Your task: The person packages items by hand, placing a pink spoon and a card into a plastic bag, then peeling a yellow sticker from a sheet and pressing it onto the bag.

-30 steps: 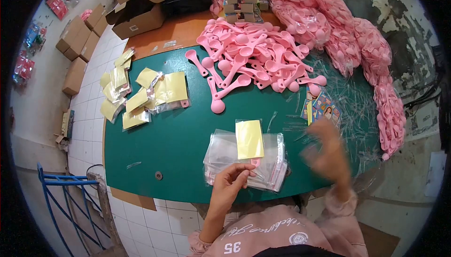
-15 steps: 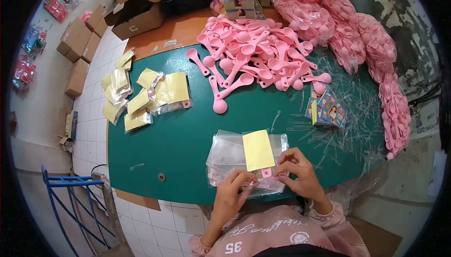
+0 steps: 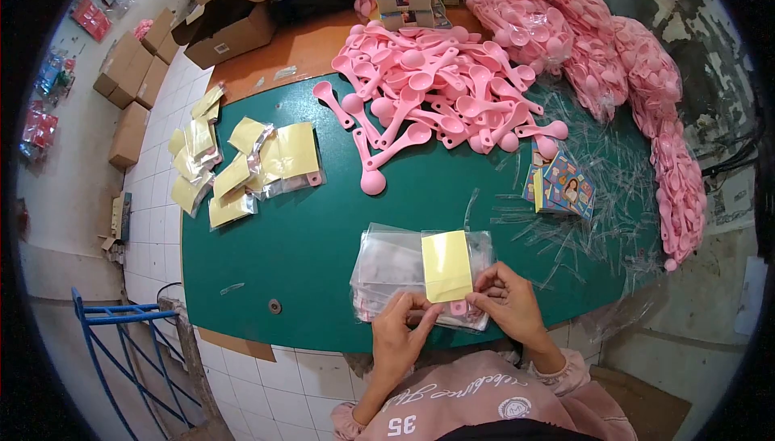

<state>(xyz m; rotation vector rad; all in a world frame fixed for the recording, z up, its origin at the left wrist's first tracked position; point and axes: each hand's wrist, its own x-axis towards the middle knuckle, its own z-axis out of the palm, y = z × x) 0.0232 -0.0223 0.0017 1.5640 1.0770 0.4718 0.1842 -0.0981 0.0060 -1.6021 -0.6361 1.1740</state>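
Observation:
A yellow card (image 3: 446, 265) in a clear plastic bag lies over a stack of clear bags (image 3: 387, 259) at the table's near edge. The end of a pink spoon (image 3: 458, 307) shows just below the card. My left hand (image 3: 401, 330) pinches the bag's lower left part, near the card's bottom corner. At the lower right, my right hand (image 3: 510, 305) has thumb and index finger closed on the same bag's edge. Both hands rest low over the stack.
Loose pink spoons (image 3: 428, 90) form a heap at the back of the green table (image 3: 307, 255). Packed bags with yellow cards (image 3: 292, 150) lie left. Colourful cards (image 3: 565, 185) and plastic strips (image 3: 613, 215) are right. Large bags of spoons (image 3: 597, 70) line the right side.
The yellow card sits slightly lower, and a fold of plastic now crosses its bottom. My left hand has moved a little right and up, closer to the card. The view has shifted slightly.

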